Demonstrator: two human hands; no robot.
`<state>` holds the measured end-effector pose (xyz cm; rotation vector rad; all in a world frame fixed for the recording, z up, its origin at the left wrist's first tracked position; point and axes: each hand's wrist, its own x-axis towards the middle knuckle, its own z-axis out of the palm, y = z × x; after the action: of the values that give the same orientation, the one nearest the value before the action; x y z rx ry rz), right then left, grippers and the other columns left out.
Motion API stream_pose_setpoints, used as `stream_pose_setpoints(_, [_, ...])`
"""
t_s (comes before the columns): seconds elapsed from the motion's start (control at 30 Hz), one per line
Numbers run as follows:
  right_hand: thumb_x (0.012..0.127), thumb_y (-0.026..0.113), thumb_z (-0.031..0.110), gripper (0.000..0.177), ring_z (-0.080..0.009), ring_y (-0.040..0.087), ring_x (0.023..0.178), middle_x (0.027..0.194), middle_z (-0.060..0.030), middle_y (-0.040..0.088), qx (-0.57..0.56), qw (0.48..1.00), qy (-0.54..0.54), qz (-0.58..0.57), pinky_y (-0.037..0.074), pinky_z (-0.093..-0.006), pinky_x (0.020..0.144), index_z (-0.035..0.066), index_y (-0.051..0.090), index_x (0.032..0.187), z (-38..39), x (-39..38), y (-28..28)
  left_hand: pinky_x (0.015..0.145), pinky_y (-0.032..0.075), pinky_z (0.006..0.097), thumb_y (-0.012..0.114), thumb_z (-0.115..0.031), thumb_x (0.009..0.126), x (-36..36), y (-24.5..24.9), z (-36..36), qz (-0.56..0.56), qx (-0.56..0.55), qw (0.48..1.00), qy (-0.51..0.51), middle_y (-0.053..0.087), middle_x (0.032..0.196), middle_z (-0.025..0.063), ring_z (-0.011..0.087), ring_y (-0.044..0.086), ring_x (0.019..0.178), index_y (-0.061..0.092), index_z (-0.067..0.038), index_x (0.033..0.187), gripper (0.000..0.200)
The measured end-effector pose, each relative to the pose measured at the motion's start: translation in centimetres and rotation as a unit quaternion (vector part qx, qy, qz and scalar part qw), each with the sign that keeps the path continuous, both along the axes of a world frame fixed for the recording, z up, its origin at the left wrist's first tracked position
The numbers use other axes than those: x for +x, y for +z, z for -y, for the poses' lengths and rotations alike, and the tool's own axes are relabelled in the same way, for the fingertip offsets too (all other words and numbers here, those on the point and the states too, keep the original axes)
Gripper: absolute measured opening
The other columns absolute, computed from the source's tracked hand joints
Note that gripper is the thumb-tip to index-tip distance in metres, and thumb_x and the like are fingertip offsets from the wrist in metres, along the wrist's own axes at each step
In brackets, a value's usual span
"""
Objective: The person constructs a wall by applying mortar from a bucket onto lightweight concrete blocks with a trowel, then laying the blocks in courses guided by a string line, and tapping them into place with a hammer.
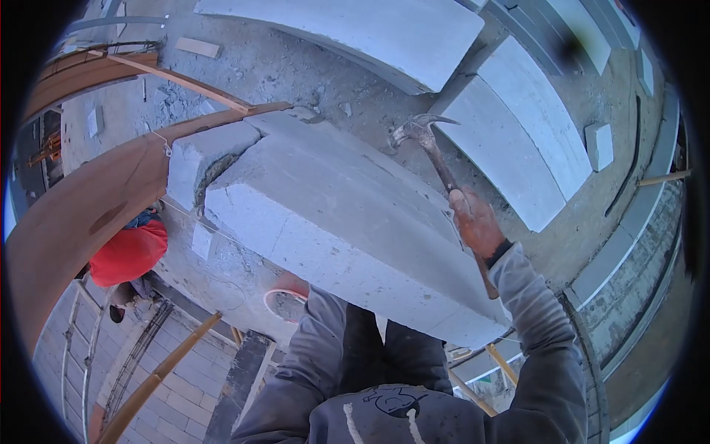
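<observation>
My right hand is wrapped round the handle of a claw hammer. The hammer's metal head is raised over the far side of a wall of pale blocks, its claw pointing right. The handle's lower end sticks out below my fist, close to the wall's right end. A wide, rough gap separates the long section from a smaller block at the left end. My left sleeve runs up to the near face of the wall; the left hand itself is hidden there.
A curved brown board meets the wall's left end. Beyond lie large loose blocks and rubble. A person in red is low on the left, near a ladder and a bamboo pole. A round pinkish container sits below.
</observation>
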<state>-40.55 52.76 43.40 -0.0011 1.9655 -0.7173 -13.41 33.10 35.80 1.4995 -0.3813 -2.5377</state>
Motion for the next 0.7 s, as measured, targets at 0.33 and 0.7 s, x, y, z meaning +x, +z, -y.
stream_pose_setpoints(0.33, [0.094,0.032,0.044,0.059,-0.0439,0.054,0.1,0.105,-0.0314,0.057,-0.025,0.985,0.169,-0.021,0.042,-0.0454,0.088,-0.008,0.046,0.12,1.6,3.0,-3.5,0.092,0.044,0.0404,0.034,-0.044,0.094,-0.1,-0.1,-0.9,0.013,0.015,1.0,0.0,0.055,0.119,0.0104,0.0267,0.054,0.107,0.047,-0.005,0.122,0.05])
stream_pose_setpoints(0.7, [0.094,0.034,0.037,0.042,-0.0385,0.057,0.083,0.085,-0.0232,0.059,-0.074,0.991,0.086,-0.077,0.045,-0.0447,0.071,0.0,0.053,0.095,-2.7,2.5,-1.7,0.091,0.044,0.0397,0.034,-0.044,0.094,-0.7,-0.4,-1.0,0.022,0.058,0.998,-0.024,0.056,0.118,0.0104,0.0264,0.055,0.106,0.047,-0.005,0.121,0.05])
